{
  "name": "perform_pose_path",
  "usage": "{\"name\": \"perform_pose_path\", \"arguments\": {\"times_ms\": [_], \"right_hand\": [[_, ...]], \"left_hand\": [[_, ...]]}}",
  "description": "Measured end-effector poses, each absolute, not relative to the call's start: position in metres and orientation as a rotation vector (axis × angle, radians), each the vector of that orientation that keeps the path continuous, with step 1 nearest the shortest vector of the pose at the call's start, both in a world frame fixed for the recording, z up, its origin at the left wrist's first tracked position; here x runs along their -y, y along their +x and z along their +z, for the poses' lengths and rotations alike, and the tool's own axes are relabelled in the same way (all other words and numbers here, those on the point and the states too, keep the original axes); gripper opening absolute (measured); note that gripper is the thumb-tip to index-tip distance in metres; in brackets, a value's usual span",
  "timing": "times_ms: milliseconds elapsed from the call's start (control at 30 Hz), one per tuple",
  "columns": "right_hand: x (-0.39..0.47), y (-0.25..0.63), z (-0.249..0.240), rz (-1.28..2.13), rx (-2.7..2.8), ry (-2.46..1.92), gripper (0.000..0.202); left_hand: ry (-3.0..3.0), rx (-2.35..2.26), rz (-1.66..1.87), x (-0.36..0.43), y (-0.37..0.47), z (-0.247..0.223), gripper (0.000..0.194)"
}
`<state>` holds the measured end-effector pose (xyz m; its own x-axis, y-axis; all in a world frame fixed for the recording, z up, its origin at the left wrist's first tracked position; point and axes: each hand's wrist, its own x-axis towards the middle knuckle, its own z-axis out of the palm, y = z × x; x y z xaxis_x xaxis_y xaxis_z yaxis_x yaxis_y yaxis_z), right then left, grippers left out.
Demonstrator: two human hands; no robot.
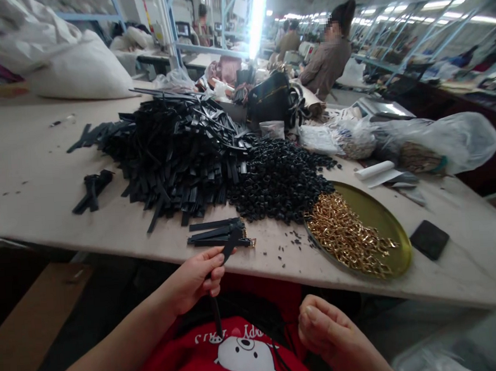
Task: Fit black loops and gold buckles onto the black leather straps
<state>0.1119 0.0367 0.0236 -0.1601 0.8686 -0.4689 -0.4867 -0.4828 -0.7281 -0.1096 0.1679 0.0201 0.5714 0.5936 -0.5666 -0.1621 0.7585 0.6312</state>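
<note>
My left hand pinches a black strap near the table's front edge, one end pointing up and the other hanging over my red top. Off to the right, my right hand is closed below the table edge; whatever its fingers hold, if anything, is hidden. Behind the held strap lies a small stack of black straps with gold ends. A large heap of black straps rises farther back. Small black loops are piled beside it, touching a golden tray that bears gold metal clasps.
A dark flat square lies right of the tray. White rolled material and plastic bags are behind it. A large white sack stands at the back left. A person is beyond the table.
</note>
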Motion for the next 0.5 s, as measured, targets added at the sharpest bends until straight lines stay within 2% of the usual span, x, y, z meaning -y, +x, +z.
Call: {"name": "perform_pose_path", "arguments": {"times_ms": [267, 500], "right_hand": [[-0.061, 0.142, 0.003, 1.48, 0.163, -0.911, 0.019], [-0.041, 0.193, -0.024, 1.245, -0.004, -0.993, 0.012]], "left_hand": [[0.676, -0.842, 0.426, -0.173, -0.093, 0.034, 0.028], [0.582, -0.978, 0.335, -0.176, -0.081, 0.02, 0.037]]}}
